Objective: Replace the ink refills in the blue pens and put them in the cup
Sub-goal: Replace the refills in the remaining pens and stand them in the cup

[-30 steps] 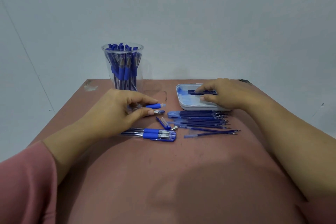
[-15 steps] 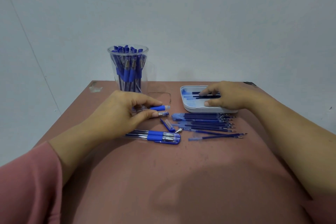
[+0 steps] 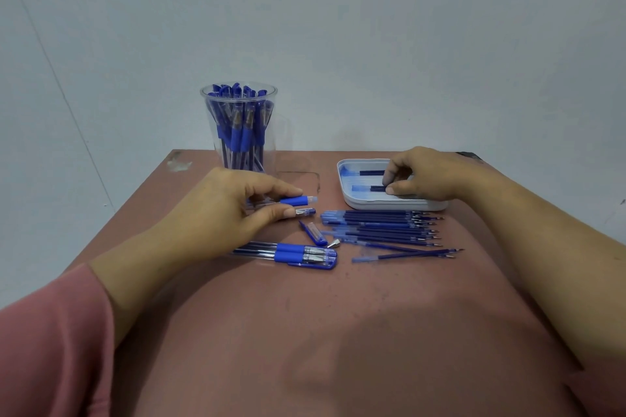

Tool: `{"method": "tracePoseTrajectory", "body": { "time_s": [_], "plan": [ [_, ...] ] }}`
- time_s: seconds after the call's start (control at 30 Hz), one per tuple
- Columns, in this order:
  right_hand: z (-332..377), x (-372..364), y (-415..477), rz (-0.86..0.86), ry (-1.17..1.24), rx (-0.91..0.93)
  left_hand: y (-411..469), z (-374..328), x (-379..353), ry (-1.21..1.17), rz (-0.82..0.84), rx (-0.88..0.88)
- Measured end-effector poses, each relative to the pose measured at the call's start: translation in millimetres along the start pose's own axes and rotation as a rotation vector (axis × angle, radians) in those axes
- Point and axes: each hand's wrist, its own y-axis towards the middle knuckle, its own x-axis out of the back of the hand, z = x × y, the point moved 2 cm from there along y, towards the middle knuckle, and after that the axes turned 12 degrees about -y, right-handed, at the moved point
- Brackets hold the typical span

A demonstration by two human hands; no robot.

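Observation:
My left hand [image 3: 230,210] holds an open blue pen barrel [image 3: 298,201] between index finger and thumb, low over the table in front of the clear cup [image 3: 238,132], which is full of blue pens. My right hand [image 3: 430,176] reaches into the white tray [image 3: 389,205] and pinches a dark ink refill [image 3: 377,188] lying there. Another refill [image 3: 371,173] lies further back in the tray. A row of several refills [image 3: 382,225] lies on the table just in front of the tray. Two capped blue pens [image 3: 291,254] lie near my left wrist.
A loose blue cap [image 3: 313,232] and a small metal tip [image 3: 333,243] lie between the pens and the refills. One refill [image 3: 406,256] lies apart, nearer me. The brown table [image 3: 305,332] ends at a pale wall behind the cup and tray.
My right hand's fingers have curled from lying flat on the refills in the tray to pinching one. The left hand still holds the barrel in the same place.

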Motion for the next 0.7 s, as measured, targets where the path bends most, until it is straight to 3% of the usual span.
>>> {"method": "tracePoseTrajectory", "body": {
  "time_s": [0.17, 0.37, 0.7],
  "plan": [
    [2.8, -0.5, 0.5, -0.016, 0.062, 0.058, -0.3, 1.7, 0.6, 0.018, -0.001, -0.006],
    [17.1, 8.8, -6.9, -0.177, 0.075, 0.180, -0.7, 6.9, 3.2, 0.046, -0.016, 0.002],
    [58.8, 10.0, -67.3, -0.215, 0.194, 0.328, -0.7, 13.5, 4.5, 0.096, -0.080, -0.016]
  ]
}}
